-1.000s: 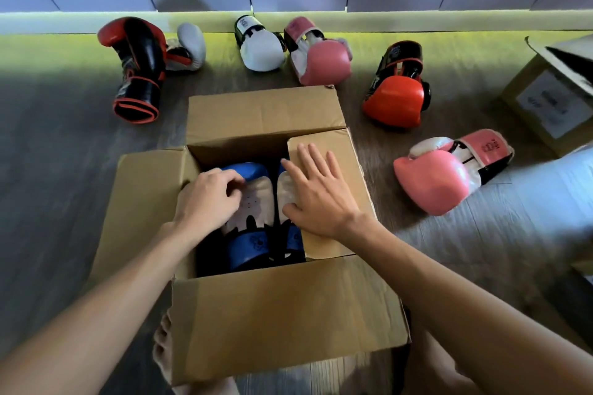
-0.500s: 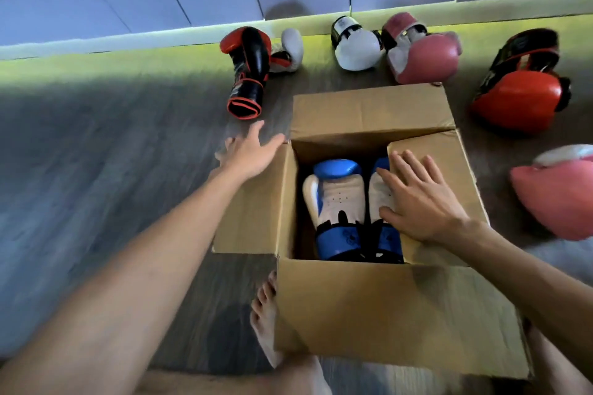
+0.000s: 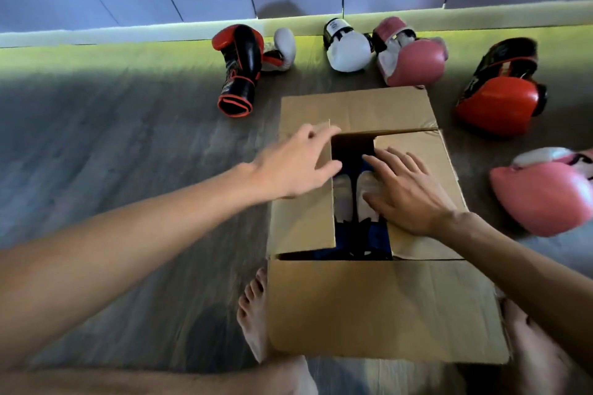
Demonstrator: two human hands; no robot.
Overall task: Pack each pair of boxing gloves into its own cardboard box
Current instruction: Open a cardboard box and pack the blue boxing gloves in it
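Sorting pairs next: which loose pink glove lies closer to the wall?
The pink glove beside the white glove; the other pink glove lies right of the box.

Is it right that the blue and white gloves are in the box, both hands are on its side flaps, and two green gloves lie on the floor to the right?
Not quite: no gloves there are green. The head view shows a red glove and a pink glove on the floor to the right. The rest holds: the blue and white gloves sit in the cardboard box, with the left hand and right hand on its side flaps.
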